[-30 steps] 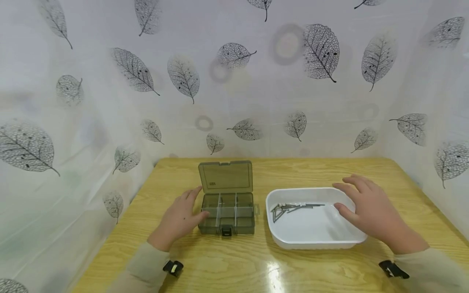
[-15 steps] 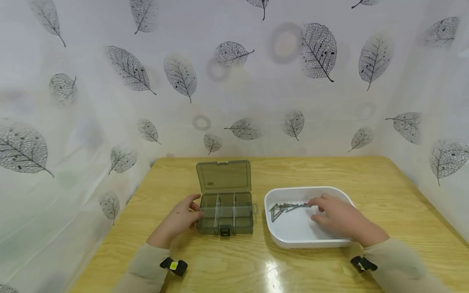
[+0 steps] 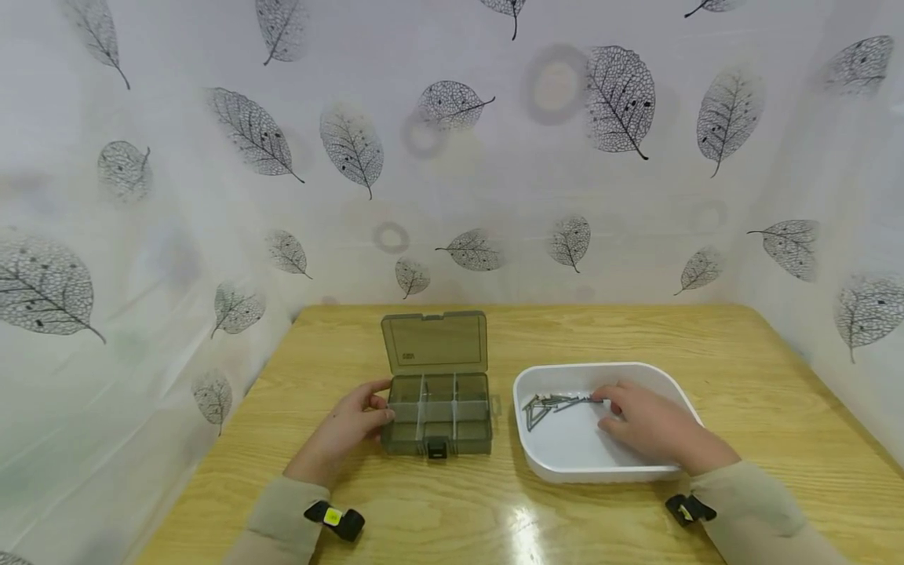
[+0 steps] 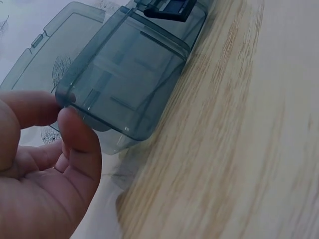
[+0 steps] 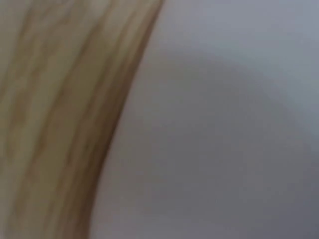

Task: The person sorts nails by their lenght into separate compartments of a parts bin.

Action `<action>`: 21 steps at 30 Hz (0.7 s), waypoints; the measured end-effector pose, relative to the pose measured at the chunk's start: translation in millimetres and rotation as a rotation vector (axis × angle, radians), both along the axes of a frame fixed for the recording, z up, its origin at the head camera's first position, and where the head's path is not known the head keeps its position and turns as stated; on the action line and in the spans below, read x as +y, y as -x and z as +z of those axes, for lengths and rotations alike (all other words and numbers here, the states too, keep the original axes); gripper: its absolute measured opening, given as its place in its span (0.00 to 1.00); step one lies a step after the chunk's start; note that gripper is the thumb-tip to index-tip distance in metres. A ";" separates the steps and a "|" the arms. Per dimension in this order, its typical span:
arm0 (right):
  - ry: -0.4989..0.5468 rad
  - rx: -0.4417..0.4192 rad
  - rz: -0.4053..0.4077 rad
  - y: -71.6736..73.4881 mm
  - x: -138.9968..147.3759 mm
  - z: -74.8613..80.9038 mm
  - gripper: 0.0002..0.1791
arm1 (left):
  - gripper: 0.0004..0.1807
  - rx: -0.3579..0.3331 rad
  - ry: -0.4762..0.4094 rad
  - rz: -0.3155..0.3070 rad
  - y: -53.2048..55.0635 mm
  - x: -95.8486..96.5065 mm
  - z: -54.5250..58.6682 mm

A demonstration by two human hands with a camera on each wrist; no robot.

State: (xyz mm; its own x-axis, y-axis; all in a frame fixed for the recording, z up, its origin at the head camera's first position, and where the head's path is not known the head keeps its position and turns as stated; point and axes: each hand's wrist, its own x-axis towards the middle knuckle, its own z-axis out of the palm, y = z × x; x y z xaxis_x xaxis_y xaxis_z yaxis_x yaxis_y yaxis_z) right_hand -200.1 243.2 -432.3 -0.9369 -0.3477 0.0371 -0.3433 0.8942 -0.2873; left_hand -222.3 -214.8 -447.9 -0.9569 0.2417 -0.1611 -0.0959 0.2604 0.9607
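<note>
A smoky translucent compartment box (image 3: 437, 428) stands on the table with its lid (image 3: 436, 343) raised at the back. My left hand (image 3: 351, 424) holds the box at its left side; in the left wrist view the thumb (image 4: 79, 132) and a finger pinch the corner of its rim. To the right sits a white tray (image 3: 607, 474) with a small heap of thin metal screws or nails (image 3: 544, 408) at its left. My right hand (image 3: 650, 424) reaches into the tray, fingertips at the right end of the heap, a gap showing between thumb and index finger.
Both containers rest on a wooden table (image 3: 395, 518), with a strip of tabletop between them. A pale curtain (image 3: 494, 180) printed with leaves hangs behind and at the sides. The right wrist view shows only blurred white tray wall (image 5: 209, 149) and wood.
My right hand has come left and down from the tray's right rim to the metal pieces. My left fingers have drawn in and gripped the box's left side.
</note>
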 end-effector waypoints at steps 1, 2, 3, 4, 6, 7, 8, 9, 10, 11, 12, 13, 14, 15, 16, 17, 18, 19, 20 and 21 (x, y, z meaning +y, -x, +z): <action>0.002 -0.002 0.000 -0.2 0.0 0.1 0.21 | 0.30 0.003 -0.010 0.004 -0.3 0.0 -0.3; 0.003 -0.004 0.000 -0.4 -0.1 0.1 0.20 | 0.30 0.000 -0.024 0.007 -0.6 0.0 -0.8; 0.002 -0.007 -0.001 -0.5 -0.1 0.0 0.20 | 0.30 -0.002 -0.038 0.007 -0.8 -0.2 -1.3; 0.001 -0.010 -0.001 -0.3 -0.2 0.2 0.20 | 0.30 -0.005 -0.049 0.006 -0.8 -0.7 -1.8; -0.002 -0.016 -0.002 0.2 -0.5 0.5 0.19 | 0.30 -0.010 -0.069 0.009 -0.7 -1.6 -2.9; -0.001 -0.020 -0.003 0.4 -0.4 0.6 0.19 | 0.30 -0.012 -0.073 0.008 -0.5 -2.0 -3.4; -0.001 -0.024 -0.005 0.5 -0.4 0.7 0.18 | 0.30 -0.015 -0.075 0.005 -0.3 -2.5 -4.1; -0.002 -0.025 -0.004 0.6 -0.2 0.7 0.18 | 0.30 -0.014 -0.074 0.000 0.0 -3.0 -4.9; 0.000 -0.026 -0.004 0.5 0.0 1.0 0.17 | 0.30 -0.013 -0.073 -0.002 0.5 -3.4 -5.8; 0.000 -0.024 -0.004 0.7 0.3 1.0 0.17 | 0.30 -0.011 -0.071 -0.002 0.7 -3.5 -6.6; 0.000 -0.022 -0.004 0.8 0.6 0.9 0.16 | 0.30 -0.009 -0.068 -0.001 1.0 -3.5 -7.2; 0.004 -0.020 -0.003 1.0 1.3 0.6 0.15 | 0.30 -0.008 -0.066 -0.003 1.4 -3.6 -8.1; 0.006 -0.018 -0.007 1.1 1.9 0.1 0.13 | 0.30 -0.006 -0.067 -0.007 1.8 -3.3 -8.9; 0.009 -0.015 -0.007 1.4 2.9 -0.6 0.12 | 0.30 -0.009 -0.069 -0.009 2.0 -2.9 -9.6; 0.012 -0.016 -0.012 1.5 3.7 -1.5 0.11 | 0.30 -0.012 -0.070 -0.011 2.2 -2.5 -10.2; 0.013 -0.017 -0.011 1.9 4.6 -2.4 0.10 | 0.30 -0.017 -0.071 -0.017 2.0 -2.0 -10.6; 0.018 -0.022 -0.009 2.4 5.2 -3.7 0.09 | 0.30 -0.020 -0.077 -0.016 2.1 -1.9 -10.9; 0.019 -0.024 -0.007 2.9 5.6 -4.7 0.08 | 0.31 -0.018 -0.077 -0.018 2.4 -2.0 -11.3; 0.021 -0.025 -0.007 3.5 5.4 -5.6 0.08 | 0.30 -0.019 -0.085 -0.015 2.4 -2.0 -11.1; 0.024 -0.022 -0.001 4.2 5.5 -6.3 0.07 | 0.30 -0.019 -0.087 -0.012 2.5 -2.2 -10.9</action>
State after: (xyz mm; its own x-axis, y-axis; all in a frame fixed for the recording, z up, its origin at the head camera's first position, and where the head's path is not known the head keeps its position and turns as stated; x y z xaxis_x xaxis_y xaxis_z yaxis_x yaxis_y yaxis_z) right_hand -204.3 248.7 -438.6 -0.9378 -0.3464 0.0244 -0.3359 0.8874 -0.3158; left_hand -224.8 -217.1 -458.8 -0.9507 0.2673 -0.1570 -0.1115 0.1776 0.9778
